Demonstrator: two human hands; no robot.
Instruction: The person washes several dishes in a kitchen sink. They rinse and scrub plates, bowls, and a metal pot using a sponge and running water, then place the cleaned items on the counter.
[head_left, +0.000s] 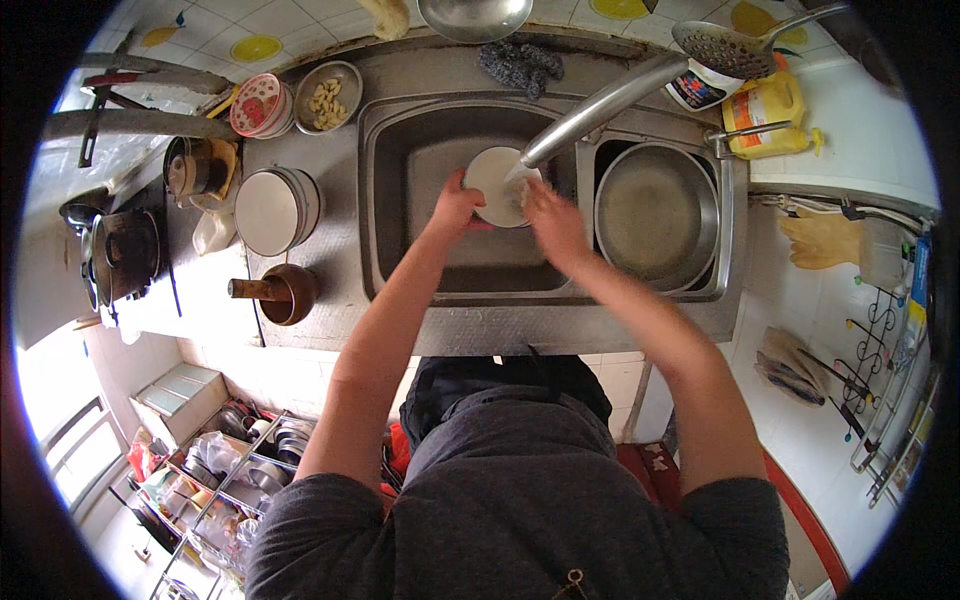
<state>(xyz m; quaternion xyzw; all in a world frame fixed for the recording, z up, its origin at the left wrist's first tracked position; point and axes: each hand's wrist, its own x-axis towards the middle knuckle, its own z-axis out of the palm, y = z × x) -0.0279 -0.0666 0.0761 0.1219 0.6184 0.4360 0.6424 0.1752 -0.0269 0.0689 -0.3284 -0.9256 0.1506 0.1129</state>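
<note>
My left hand (456, 201) grips the left rim of a round white dish (487, 176), either a bowl or a plate. The dish is held over the large basin of a stainless steel sink (420, 262), below the tip of a metal faucet spout (600, 111). Water appears to run from the spout onto it. At the dish's right side is my right hand (553, 217), blurred, its fingertips over the inside of the dish. Whether those fingers hold anything is unclear. Under the dish's lower edge shows a bit of something red (481, 224).
A metal basin (656, 217) fills the right sink bowl. Left on the counter are stacked white dishes (266, 212), a mortar with pestle (289, 296), patterned bowls (259, 106) and a bowl of peeled garlic cloves (346, 79). Behind lie a steel-wool scourer (521, 66) and a yellow bottle (772, 112).
</note>
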